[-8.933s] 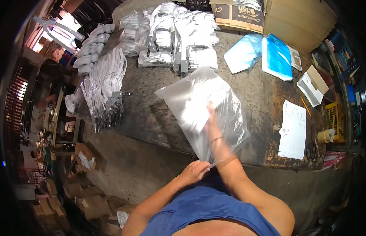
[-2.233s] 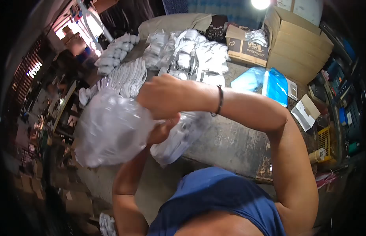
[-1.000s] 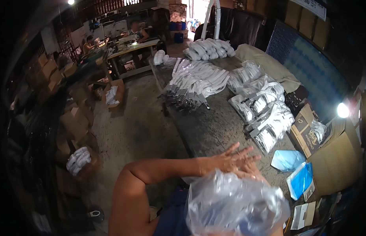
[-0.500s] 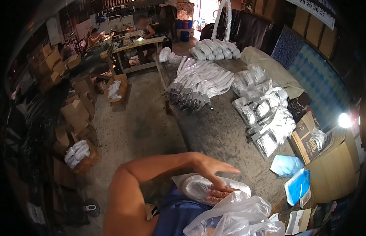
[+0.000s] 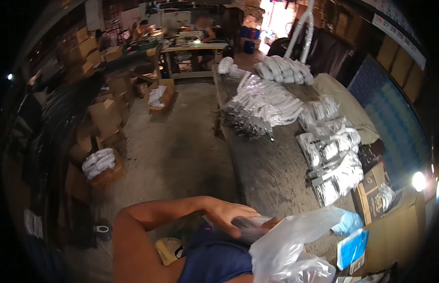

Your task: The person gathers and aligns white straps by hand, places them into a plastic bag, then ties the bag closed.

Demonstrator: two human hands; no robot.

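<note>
My left hand (image 5: 226,216) arches over a bundle in clear plastic (image 5: 250,228), thumb on the near side and fingers on the far side. What the wrap holds is hard to make out now. A large clear plastic bag (image 5: 290,243) billows in front of my body, to the right of that bundle. Behind the bag, only a small part of my right hand (image 5: 272,222) shows at the bundle's right end. Its fingers are mostly covered, so its grip is hidden.
The long worktable (image 5: 257,160) bears a fanned pile of white wrapped items (image 5: 271,101) and packed stacks (image 5: 339,174). A blue packet (image 5: 352,249) and cardboard box (image 5: 396,231) are at the right. Boxes (image 5: 106,165) line the floor at left; people sit at sewing machines (image 5: 196,40) behind.
The view has swung left. My left hand, stretched out flat before, now curves around the bundle. The clear bag has risen and spread, covering more of my right hand.
</note>
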